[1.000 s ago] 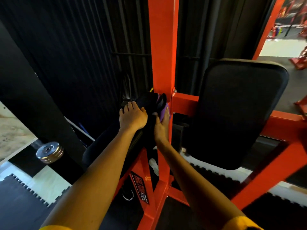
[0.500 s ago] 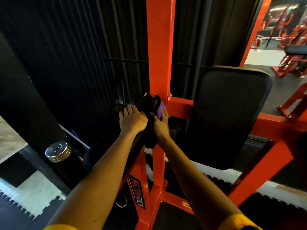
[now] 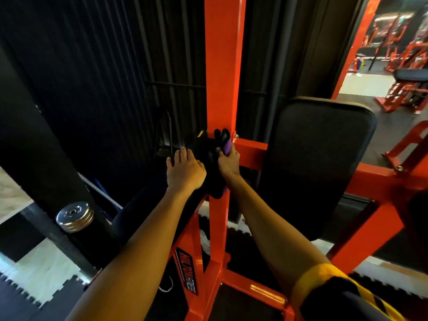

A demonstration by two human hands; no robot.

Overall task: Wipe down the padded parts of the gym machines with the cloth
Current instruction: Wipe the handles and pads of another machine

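A dark cloth with a purple edge (image 3: 226, 144) is bunched against the orange upright post (image 3: 223, 66) of a gym machine. My right hand (image 3: 228, 163) grips the cloth at its purple edge, beside the post. My left hand (image 3: 184, 170) rests with spread fingers on a narrow black pad (image 3: 139, 212) that slopes down to the left. To the right of the post stands a large black rectangular pad (image 3: 317, 163) on the orange frame. Neither hand touches it.
A chrome weight peg (image 3: 74, 216) sticks out at lower left beside a black column. Orange frame beams (image 3: 375, 179) cross at right and below. Black interlocking floor mats lie underneath. More orange machines (image 3: 407, 89) stand in the far right room.
My right hand has slid up the post with the cloth, level with my left hand. The camera has tilted so more of the far room shows. My left hand has stayed on the narrow pad.
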